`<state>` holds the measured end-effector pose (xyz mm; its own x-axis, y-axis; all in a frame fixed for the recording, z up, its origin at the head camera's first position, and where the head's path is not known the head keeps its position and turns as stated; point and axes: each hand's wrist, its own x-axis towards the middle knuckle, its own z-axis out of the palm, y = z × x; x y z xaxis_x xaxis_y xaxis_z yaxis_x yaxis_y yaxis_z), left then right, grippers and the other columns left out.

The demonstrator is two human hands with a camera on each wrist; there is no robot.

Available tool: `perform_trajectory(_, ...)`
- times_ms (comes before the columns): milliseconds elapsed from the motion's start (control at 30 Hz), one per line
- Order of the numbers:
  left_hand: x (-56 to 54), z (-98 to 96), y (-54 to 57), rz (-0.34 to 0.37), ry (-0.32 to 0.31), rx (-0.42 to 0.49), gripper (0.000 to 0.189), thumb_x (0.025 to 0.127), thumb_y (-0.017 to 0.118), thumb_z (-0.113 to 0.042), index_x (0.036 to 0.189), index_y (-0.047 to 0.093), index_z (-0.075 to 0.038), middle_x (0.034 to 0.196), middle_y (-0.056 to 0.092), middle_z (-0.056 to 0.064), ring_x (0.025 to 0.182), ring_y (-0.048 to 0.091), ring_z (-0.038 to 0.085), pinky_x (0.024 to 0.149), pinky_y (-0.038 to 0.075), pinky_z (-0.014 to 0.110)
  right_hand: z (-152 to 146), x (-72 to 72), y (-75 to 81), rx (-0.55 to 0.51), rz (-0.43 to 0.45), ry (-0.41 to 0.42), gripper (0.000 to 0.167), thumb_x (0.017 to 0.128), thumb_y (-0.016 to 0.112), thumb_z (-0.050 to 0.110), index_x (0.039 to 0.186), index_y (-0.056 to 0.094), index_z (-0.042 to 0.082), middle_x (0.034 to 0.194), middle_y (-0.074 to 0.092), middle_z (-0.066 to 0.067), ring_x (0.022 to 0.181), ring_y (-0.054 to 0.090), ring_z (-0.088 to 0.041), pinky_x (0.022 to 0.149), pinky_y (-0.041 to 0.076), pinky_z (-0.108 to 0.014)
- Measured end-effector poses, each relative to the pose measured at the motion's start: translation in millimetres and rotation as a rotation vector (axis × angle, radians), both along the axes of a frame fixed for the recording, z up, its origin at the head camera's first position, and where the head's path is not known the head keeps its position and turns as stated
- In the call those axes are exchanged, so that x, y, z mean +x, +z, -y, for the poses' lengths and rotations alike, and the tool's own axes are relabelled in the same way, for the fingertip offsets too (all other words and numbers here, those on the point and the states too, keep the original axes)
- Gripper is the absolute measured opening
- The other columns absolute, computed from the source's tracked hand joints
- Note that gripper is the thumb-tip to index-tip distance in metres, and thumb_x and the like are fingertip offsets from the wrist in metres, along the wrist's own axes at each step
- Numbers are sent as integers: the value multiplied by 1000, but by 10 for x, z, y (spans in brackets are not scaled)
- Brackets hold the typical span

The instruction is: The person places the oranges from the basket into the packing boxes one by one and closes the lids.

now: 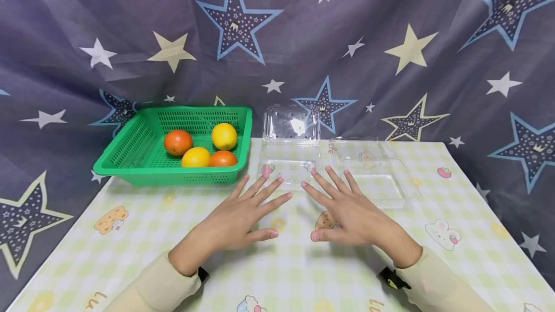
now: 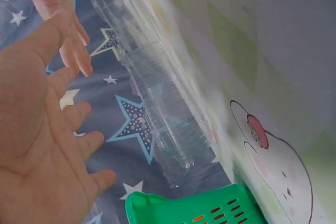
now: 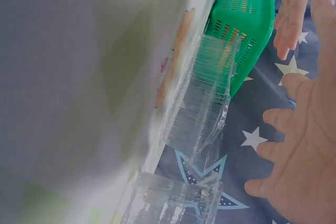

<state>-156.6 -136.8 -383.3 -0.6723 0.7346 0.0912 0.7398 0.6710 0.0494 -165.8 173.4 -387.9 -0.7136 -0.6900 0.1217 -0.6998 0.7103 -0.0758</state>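
Note:
Both hands hover palm down over the middle of the table with fingers spread, holding nothing. My left hand [image 1: 243, 215] is nearest the front right corner of the green basket [image 1: 149, 175]. My right hand [image 1: 351, 215] is just in front of two clear plastic boxes. One clear box [image 1: 290, 158] stands with its lid raised at the back; the other clear box [image 1: 386, 189] lies opened to its right. Inside the basket are two reddish-orange fruits [image 1: 178, 142] and two yellow-orange fruits [image 1: 224, 136]. In the left wrist view, the left palm [image 2: 37, 135] faces the clear boxes.
A checked tablecloth [image 1: 277, 278] with cartoon prints covers the table. Behind it hangs a dark curtain [image 1: 303, 52] patterned with stars. The basket occupies the back left, and its near rim stands above the tabletop.

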Motion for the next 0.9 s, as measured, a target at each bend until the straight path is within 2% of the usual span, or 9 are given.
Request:
perform_trajectory(100, 1, -8, 11, -8, -1, -3, 78, 100, 54, -60, 164, 16, -38, 172, -4, -5, 157, -9, 23, 122, 0, 62, 0, -6, 28, -9, 3, -4, 102, 89, 57, 75, 165, 7, 31, 171, -9, 0, 156, -9, -33, 119, 3, -69)
perform_trajectory(267, -6, -1, 54, -12, 14, -17, 76, 100, 54, -59, 164, 18, -38, 171, -4, -6, 157, -10, 22, 122, 0, 62, 0, -32, 82, -42, 19, 16, 91, 95, 51, 72, 166, 13, 28, 172, -1, -2, 157, -5, -35, 119, 7, -70)
perform_trajectory(333, -17, 28, 81, -29, 20, -20, 74, 101, 54, -58, 163, 23, -35, 172, 0, -4, 157, -7, 23, 122, 1, 62, -4, -71, 95, -77, 37, 17, 84, 99, 49, 66, 165, 19, 25, 172, 7, -4, 157, 2, -35, 119, 9, -68)
perform_trajectory(433, -46, 114, 138, -73, 48, -11, 69, 101, 55, -56, 161, 34, -29, 171, 14, 1, 158, 5, 28, 123, 6, 62, 0, -176, 122, -173, 67, -3, 73, 103, 51, 56, 162, 31, 19, 168, 24, -10, 154, 19, -37, 120, 18, -64)
perform_trajectory(633, -157, 368, 299, -139, 169, 39, 59, 100, 60, -51, 149, 54, -19, 153, 50, 12, 144, 40, 39, 116, 28, 63, 46, -492, 204, -363, 111, -118, 59, 102, 65, 32, 151, 47, 5, 152, 48, -20, 137, 48, -43, 113, 38, -57)
perform_trajectory(767, -255, 528, 380, -157, 279, 52, 52, 101, 61, -47, 142, 61, -16, 145, 56, 12, 131, 53, 39, 102, 43, 63, 67, -722, 230, -444, 169, -213, 54, 100, 67, 18, 148, 50, 1, 140, 57, -24, 116, 65, -41, 97, 53, -52)
perform_trajectory(833, -310, 603, 410, -156, 323, 55, 48, 102, 59, -45, 140, 63, -15, 142, 58, 13, 126, 56, 40, 97, 45, 63, 72, -813, 232, -474, 195, -263, 50, 100, 66, 15, 145, 51, -1, 134, 61, -26, 107, 68, -39, 89, 57, -49)
perform_trajectory(900, -385, 677, 434, -153, 346, 63, 46, 104, 57, -41, 138, 64, -12, 139, 60, 15, 122, 57, 41, 94, 46, 63, 79, -883, 236, -495, 211, -309, 47, 100, 65, 15, 143, 53, -3, 126, 64, -28, 102, 70, -39, 88, 57, -50)
